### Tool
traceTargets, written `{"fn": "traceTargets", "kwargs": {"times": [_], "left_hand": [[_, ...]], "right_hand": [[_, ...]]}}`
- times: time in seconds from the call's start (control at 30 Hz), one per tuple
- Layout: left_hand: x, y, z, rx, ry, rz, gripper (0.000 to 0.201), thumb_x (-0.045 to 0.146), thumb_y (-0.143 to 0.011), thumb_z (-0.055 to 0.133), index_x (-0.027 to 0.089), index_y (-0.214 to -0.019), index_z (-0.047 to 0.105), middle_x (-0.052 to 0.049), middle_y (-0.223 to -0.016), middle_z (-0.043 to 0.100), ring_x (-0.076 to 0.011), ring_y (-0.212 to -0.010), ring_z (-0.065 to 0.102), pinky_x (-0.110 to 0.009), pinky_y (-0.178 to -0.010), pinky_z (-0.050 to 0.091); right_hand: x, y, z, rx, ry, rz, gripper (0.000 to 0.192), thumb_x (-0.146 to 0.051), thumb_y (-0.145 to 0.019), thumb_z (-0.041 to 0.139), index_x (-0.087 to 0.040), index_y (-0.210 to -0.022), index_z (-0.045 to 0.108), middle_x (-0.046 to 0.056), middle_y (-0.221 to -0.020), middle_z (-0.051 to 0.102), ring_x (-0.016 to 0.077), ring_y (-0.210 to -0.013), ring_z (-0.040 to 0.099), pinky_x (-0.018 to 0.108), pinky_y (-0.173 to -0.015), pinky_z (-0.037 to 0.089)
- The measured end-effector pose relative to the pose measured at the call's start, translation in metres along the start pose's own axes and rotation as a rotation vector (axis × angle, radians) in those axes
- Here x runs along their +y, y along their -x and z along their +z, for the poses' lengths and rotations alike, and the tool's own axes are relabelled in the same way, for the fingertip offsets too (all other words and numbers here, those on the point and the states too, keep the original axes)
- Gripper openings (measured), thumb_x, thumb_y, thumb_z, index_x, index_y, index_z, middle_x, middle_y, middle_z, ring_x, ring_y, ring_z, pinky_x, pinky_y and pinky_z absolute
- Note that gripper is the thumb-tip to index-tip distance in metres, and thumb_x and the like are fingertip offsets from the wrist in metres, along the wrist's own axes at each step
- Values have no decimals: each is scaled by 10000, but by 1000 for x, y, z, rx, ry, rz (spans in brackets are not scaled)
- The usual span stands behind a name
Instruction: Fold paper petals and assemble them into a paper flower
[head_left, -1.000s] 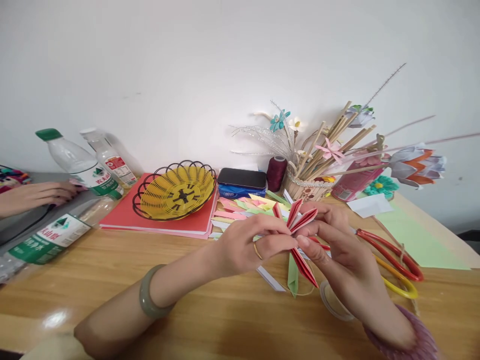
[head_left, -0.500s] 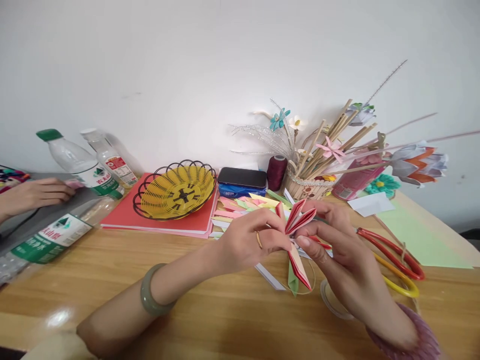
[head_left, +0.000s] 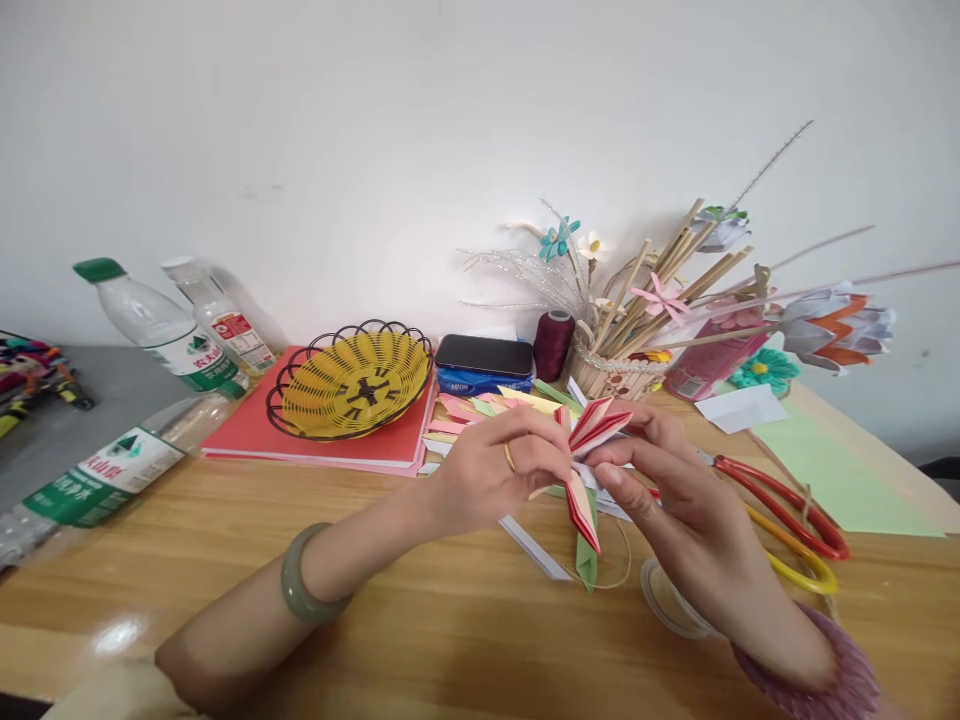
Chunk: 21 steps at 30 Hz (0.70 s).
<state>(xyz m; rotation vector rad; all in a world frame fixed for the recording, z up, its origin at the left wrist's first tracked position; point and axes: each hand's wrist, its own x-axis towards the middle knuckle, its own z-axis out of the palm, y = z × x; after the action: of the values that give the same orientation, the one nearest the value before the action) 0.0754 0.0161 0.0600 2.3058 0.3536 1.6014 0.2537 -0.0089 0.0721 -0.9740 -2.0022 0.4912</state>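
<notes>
A bundle of folded red and cream paper pieces [head_left: 598,428] is held up between my two hands, its folds fanning out above and below the middle. My left hand [head_left: 510,460], with a gold ring, pinches it from the left side. From the right, the thumb and fingers of my right hand [head_left: 675,490] close on its centre, where a bit of white shows. Just below hang or lie a folded green strip [head_left: 586,560] and a thin string [head_left: 624,568]; white strips [head_left: 534,548] lie on the table. My fingertips partly hide the bundle's middle.
A yellow woven basket [head_left: 337,390] sits on red paper [head_left: 247,425]. Behind are a phone [head_left: 484,354], maroon thread [head_left: 553,345] and a holder [head_left: 615,372] of sticks and flowers. Scissors [head_left: 780,500] and a round lid [head_left: 671,605] are at right; plastic bottles [head_left: 112,475] at left.
The paper bundle has turned slightly, its lower fold shifting left, and my left hand has moved a little left. Another person's hand at the far left has gone out of view.
</notes>
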Motion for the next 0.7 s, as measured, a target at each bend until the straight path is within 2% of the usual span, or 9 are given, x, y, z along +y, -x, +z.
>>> {"fn": "traceTargets", "kwargs": {"times": [0.13,0.23,0.3,0.4,0.47,0.6,0.7], "left_hand": [[-3,0,-4,-3,31,-80,70,141,-833,529,190,-798,566,-38,-823,625,-128,-818,598,-262,-733,485],[-5,2,-5,31,101,-154,59,146,-834,528,187,-796,549,-43,-852,623,-127,-819,592,-276,-734,480],[-5,4,-4,40,143,-201,48,159,-834,530,183,-796,547,-48,-870,620,-125,-817,590,-269,-712,476],[-5,5,-4,58,223,-285,50,200,-833,540,178,-788,545,-56,-874,628,-142,-847,594,-270,-697,475],[-6,6,-3,90,284,-360,68,216,-818,566,176,-774,533,-54,-862,634,-147,-851,597,-266,-685,475],[-5,5,-1,124,362,-484,134,219,-784,610,169,-731,497,-45,-824,637,-141,-819,598,-248,-655,474],[-4,3,-1,120,407,-521,163,204,-770,623,168,-707,478,-29,-796,629,-128,-789,591,-249,-675,474]], "right_hand": [[1,1,-3,80,73,-20,92,-310,-849,504,-257,-854,579,55,-1136,472,255,-1126,436,445,-906,383],[0,3,-6,214,174,-103,71,-273,-826,539,-250,-892,552,80,-1174,415,279,-1154,398,457,-902,379],[1,4,-8,286,272,-192,116,-270,-796,584,-254,-908,557,89,-1111,427,289,-1093,425,458,-848,399],[4,3,-10,256,404,-361,230,-284,-753,642,-277,-972,573,64,-926,501,239,-851,510,404,-689,429],[5,3,-10,215,437,-444,326,-268,-743,657,-284,-1054,558,43,-830,537,200,-716,517,367,-606,422],[5,2,-11,218,450,-477,383,-226,-738,668,-299,-1097,554,41,-781,553,192,-661,522,356,-569,414],[3,2,-11,214,437,-492,384,-157,-730,666,-284,-1082,578,44,-782,557,185,-662,518,347,-565,409]]}}
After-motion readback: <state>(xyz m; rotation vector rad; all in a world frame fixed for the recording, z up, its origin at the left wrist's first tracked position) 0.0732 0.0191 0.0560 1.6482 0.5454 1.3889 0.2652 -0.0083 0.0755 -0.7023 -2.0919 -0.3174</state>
